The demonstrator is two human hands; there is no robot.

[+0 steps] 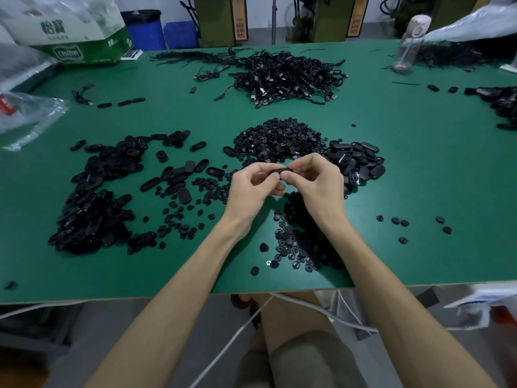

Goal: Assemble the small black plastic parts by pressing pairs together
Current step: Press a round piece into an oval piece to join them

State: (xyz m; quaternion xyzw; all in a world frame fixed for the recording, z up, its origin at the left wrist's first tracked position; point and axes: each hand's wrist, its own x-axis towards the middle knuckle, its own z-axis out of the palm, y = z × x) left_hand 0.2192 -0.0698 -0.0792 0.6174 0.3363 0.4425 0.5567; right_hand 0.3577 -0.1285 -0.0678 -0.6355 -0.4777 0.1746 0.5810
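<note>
A green table [419,169] fills the view, its near edge running across above the person's knees, where a white cord [237,331] hangs below it. Closest on the table, a scatter of small round black pieces [296,247] lies under and beside the right forearm. Just beyond, both hands meet above the table: the left hand [251,189] and the right hand [316,186] face each other with fingers curled, and together they pinch a small black oval part [282,171] between thumbs and fingertips, one hand at each end. Whether this is one piece or two pressed together cannot be told. To the left lies a wide heap of black oval shells [92,197], with more ovals and round pieces loose between it and the hands. Just behind the hands rises a mound of round black pieces [277,138], and touching its right side is a smaller heap of oval shells [358,161]. Farther back sits a tangled pile of black cables [288,77]. At the far left stand a green-and-white carton [78,37] and a crumpled clear plastic bag [25,116]; at the far right stands a clear bottle with a pale lid [411,43]. Blue bins [151,29] stand beyond the table.
</note>
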